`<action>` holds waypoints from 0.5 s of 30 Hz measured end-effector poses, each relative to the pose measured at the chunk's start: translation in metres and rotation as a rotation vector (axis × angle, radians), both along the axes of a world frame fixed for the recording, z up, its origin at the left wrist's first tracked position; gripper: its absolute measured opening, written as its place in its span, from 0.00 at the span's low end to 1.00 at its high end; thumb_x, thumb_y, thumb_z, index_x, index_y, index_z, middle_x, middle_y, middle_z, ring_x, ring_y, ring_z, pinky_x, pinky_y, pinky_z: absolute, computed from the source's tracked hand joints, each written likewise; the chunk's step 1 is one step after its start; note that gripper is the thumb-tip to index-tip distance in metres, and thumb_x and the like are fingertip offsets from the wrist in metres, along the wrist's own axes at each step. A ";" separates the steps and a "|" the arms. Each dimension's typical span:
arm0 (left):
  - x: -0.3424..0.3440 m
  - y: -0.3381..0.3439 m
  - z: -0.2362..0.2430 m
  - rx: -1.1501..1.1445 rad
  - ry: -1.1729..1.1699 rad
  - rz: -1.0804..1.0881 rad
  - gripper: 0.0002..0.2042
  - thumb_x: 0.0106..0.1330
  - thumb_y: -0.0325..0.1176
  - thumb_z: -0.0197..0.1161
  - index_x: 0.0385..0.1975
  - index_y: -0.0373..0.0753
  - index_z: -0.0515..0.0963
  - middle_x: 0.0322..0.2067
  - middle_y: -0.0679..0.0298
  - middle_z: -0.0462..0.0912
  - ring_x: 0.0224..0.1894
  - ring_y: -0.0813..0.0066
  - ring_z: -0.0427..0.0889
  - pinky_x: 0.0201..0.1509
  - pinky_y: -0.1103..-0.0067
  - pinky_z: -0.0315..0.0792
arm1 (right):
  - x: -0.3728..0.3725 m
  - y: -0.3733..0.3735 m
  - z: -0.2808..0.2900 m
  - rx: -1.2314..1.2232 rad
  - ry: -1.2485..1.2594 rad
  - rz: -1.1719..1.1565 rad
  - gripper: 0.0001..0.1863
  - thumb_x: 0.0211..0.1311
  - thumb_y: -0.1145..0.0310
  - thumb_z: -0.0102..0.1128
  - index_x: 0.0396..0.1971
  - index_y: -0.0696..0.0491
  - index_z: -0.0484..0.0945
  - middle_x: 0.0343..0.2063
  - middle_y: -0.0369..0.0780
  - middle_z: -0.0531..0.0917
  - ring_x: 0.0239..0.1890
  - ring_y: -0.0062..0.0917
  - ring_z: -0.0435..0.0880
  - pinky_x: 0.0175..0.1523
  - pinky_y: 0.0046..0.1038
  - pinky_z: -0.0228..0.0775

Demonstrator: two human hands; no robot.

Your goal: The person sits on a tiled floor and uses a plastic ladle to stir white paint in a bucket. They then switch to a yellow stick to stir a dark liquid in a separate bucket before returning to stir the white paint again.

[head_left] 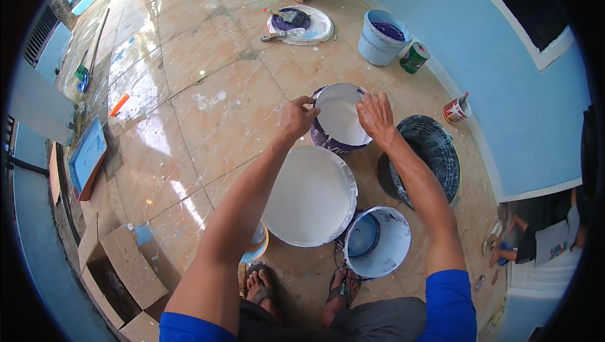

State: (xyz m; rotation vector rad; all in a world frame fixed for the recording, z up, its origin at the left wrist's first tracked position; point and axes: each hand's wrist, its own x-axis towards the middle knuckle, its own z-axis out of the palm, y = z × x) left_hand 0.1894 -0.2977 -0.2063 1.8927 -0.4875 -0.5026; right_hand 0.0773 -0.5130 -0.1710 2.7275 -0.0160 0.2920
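Both arms reach forward to a small purple paint bucket (319,136) with whitish paint in it. My left hand (299,118) pinches its left rim, the thumb and fingers closed together. At the opposite rim, my right hand (376,117) has its fingers curled over the edge. Just nearer to me stands a wide white bucket (310,197), filled with white paint. A pale-blue bucket (392,239) with a little blue liquid at its bottom is by my right foot. The black tub (430,159), streaked with paint, is partly hidden under my right forearm.
Along the blue wall are a light-blue pail (375,45), a green can (414,58) and a red-white can (456,110). Brushes lie on a round lid (320,27). A paint tray (88,159) and cardboard box (129,266) lie left. Another person (548,238) is at right.
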 end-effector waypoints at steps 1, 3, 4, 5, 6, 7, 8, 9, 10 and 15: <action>0.000 0.000 0.000 0.000 -0.004 0.000 0.21 0.62 0.36 0.68 0.54 0.35 0.79 0.35 0.52 0.86 0.30 0.70 0.86 0.33 0.76 0.79 | -0.001 -0.001 0.005 -0.026 0.041 -0.010 0.08 0.58 0.67 0.57 0.27 0.51 0.85 0.28 0.44 0.84 0.35 0.35 0.83 0.47 0.39 0.66; 0.000 0.000 0.001 0.001 -0.013 0.003 0.21 0.62 0.36 0.68 0.53 0.35 0.79 0.34 0.53 0.86 0.30 0.70 0.86 0.33 0.76 0.79 | -0.005 0.001 0.015 0.047 0.121 -0.007 0.08 0.55 0.67 0.60 0.26 0.52 0.85 0.28 0.45 0.84 0.35 0.37 0.85 0.45 0.41 0.68; -0.001 0.001 0.001 -0.009 0.001 0.017 0.20 0.61 0.36 0.68 0.52 0.35 0.80 0.32 0.53 0.86 0.31 0.69 0.85 0.35 0.74 0.78 | -0.007 0.003 0.020 0.083 0.161 -0.005 0.07 0.54 0.66 0.61 0.26 0.53 0.85 0.29 0.46 0.85 0.35 0.38 0.86 0.45 0.41 0.69; -0.002 0.001 0.002 -0.021 0.017 0.031 0.20 0.59 0.36 0.69 0.50 0.36 0.81 0.31 0.53 0.86 0.31 0.67 0.85 0.37 0.72 0.77 | -0.007 0.008 0.028 0.118 0.245 -0.044 0.07 0.53 0.66 0.62 0.25 0.53 0.85 0.29 0.47 0.85 0.35 0.39 0.86 0.45 0.42 0.70; -0.002 0.002 0.002 -0.028 0.031 0.046 0.19 0.58 0.36 0.69 0.49 0.36 0.83 0.29 0.53 0.86 0.32 0.65 0.85 0.38 0.70 0.76 | -0.004 0.017 0.036 0.157 0.329 -0.080 0.07 0.51 0.66 0.63 0.25 0.54 0.85 0.29 0.47 0.85 0.35 0.40 0.86 0.44 0.43 0.71; -0.002 0.003 0.001 -0.032 0.039 0.055 0.19 0.58 0.37 0.69 0.48 0.36 0.83 0.29 0.53 0.86 0.32 0.65 0.85 0.39 0.70 0.76 | -0.002 0.023 0.038 0.197 0.414 -0.114 0.07 0.50 0.66 0.64 0.24 0.54 0.85 0.30 0.48 0.85 0.36 0.41 0.87 0.44 0.44 0.72; -0.002 0.002 0.001 -0.042 0.045 0.059 0.19 0.57 0.37 0.70 0.48 0.36 0.83 0.29 0.53 0.86 0.32 0.65 0.85 0.39 0.70 0.77 | -0.003 0.023 0.038 0.272 0.392 -0.120 0.07 0.49 0.67 0.65 0.24 0.55 0.85 0.30 0.49 0.85 0.36 0.41 0.87 0.44 0.44 0.73; -0.002 0.001 0.000 -0.050 0.051 0.065 0.19 0.57 0.37 0.70 0.48 0.36 0.83 0.30 0.53 0.86 0.32 0.65 0.85 0.39 0.70 0.77 | -0.004 0.024 0.034 0.348 0.370 -0.124 0.08 0.48 0.67 0.65 0.24 0.55 0.85 0.30 0.49 0.85 0.37 0.42 0.87 0.45 0.44 0.73; -0.002 0.001 -0.001 -0.042 0.027 0.067 0.20 0.57 0.37 0.70 0.48 0.36 0.83 0.30 0.53 0.86 0.31 0.65 0.85 0.39 0.70 0.77 | -0.005 0.026 0.030 0.425 0.348 -0.125 0.08 0.48 0.67 0.66 0.24 0.56 0.85 0.31 0.50 0.85 0.38 0.42 0.87 0.45 0.44 0.74; 0.001 -0.004 -0.002 0.005 -0.033 0.001 0.21 0.62 0.36 0.68 0.54 0.37 0.79 0.35 0.52 0.86 0.30 0.70 0.86 0.33 0.76 0.80 | -0.006 0.006 -0.010 0.272 -0.035 -0.024 0.06 0.51 0.67 0.63 0.24 0.55 0.83 0.28 0.49 0.83 0.35 0.44 0.84 0.42 0.44 0.70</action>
